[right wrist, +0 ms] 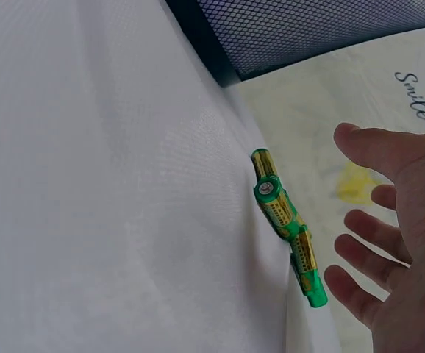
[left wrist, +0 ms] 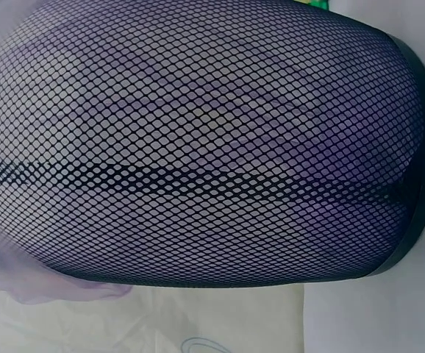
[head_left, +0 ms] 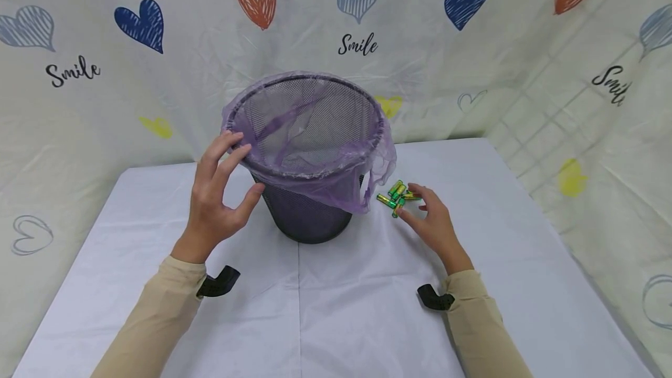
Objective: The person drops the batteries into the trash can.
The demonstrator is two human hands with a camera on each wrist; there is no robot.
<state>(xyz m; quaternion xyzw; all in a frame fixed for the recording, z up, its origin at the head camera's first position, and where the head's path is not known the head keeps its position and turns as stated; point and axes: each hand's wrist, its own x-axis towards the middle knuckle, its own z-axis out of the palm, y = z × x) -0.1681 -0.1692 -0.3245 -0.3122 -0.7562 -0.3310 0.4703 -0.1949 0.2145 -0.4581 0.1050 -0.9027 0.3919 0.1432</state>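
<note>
A black mesh wastebasket [head_left: 310,220] stands upright, lined with a thin purple plastic bag [head_left: 336,182] folded over its rim. My left hand [head_left: 215,197] is at the basket's left side, fingertips at the bag-covered rim and thumb spread apart beside the wall. Several green and gold batteries [head_left: 387,200] lie in a loose pile to the right of the basket. Over that pile my right hand [head_left: 433,223] reaches with thumb and fingers apart. In the right wrist view, a gap shows between the right hand [right wrist: 411,213] and the batteries [right wrist: 279,213]. The left wrist view is mostly basket mesh [left wrist: 198,147].
A white cloth [head_left: 252,319] covers the table, with a crease running toward the front. Behind and at the right hangs a pale curtain [head_left: 199,74] printed with hearts and the word Smile. Each wrist carries a black mount [head_left: 219,282].
</note>
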